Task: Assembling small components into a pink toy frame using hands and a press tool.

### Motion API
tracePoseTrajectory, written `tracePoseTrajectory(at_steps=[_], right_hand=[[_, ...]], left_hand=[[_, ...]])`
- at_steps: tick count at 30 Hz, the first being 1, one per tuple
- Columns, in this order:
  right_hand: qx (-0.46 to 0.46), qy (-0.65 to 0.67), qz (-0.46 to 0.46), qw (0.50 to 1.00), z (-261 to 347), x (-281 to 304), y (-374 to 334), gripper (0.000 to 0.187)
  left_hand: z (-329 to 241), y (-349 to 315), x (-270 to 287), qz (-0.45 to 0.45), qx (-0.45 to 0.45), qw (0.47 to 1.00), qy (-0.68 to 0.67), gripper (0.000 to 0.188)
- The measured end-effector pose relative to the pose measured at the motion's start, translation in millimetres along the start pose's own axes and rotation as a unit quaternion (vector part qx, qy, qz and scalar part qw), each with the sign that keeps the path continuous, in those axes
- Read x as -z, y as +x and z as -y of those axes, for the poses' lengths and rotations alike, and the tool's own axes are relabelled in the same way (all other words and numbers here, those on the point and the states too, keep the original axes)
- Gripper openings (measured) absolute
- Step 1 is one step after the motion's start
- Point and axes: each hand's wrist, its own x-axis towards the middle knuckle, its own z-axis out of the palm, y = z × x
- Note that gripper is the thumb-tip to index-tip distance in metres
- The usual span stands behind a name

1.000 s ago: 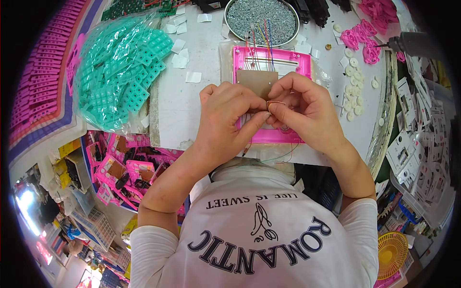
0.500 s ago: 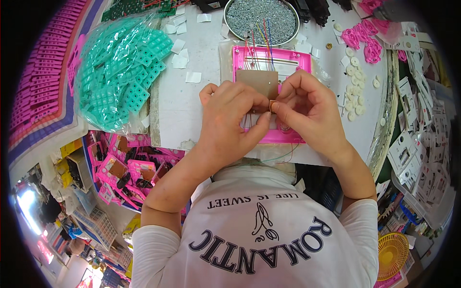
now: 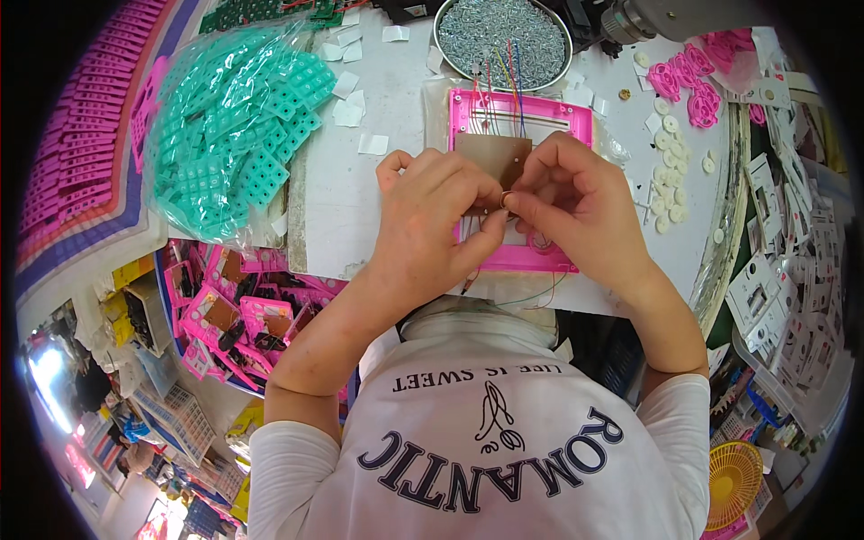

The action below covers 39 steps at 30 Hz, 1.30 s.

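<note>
On the table in front of me lies a pink plastic housing (image 3: 584, 130), with a brown circuit board (image 3: 493, 153) over its middle. Red, yellow, blue and other thin wires (image 3: 519, 85) rise from its far side. Over the board's near edge, my left hand (image 3: 441, 211) and my right hand (image 3: 576, 198) meet in fingertip pinches. Between them is a small, thin brownish piece with a gold-coloured edge (image 3: 507, 196); its exact kind is hidden by the fingers. A loose green wire (image 3: 540, 295) trails off the housing's near side.
A round metal tray of screws (image 3: 569, 45) stands beyond the housing. To the left lies a clear bag of turquoise button pads (image 3: 238, 135). White round discs (image 3: 670, 171) and pink coiled cords (image 3: 693, 72) are on the right. A grey tool (image 3: 634, 18) shows at the top right.
The tabletop things appear slightly farther right as the view shifts. Both hands keep their pinch, and the small piece looks turned a little. The grey tool shows more at the top right.
</note>
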Motion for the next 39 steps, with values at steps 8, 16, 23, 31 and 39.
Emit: tracePoseTrajectory(at_steps=[8,16,23,31,39], right_hand=[[0.041,-0.061,-0.002,0.997,5,-5,-3,0.016],[0.060,-0.031,0.000,0.998,1,-3,-6,0.015],[0.065,-0.016,-0.013,0.998,2,-4,-5,0.016],[0.040,-0.014,-0.006,0.999,0,-2,-5,0.015],[0.344,-0.376,-0.117,0.852,0,-7,-3,0.015]], left_hand=[[-2,3,-6,-0.020,0.021,1.000,-0.001,0.018],[9,1,-3,-0.033,-0.006,0.997,0.076,0.019],[-2,-1,4,-0.006,0.025,1.000,0.013,0.019],[-3,0,-1,-0.023,0.015,1.000,0.003,0.016],[-2,-6,0,-0.011,0.066,0.993,-0.095,0.012]])
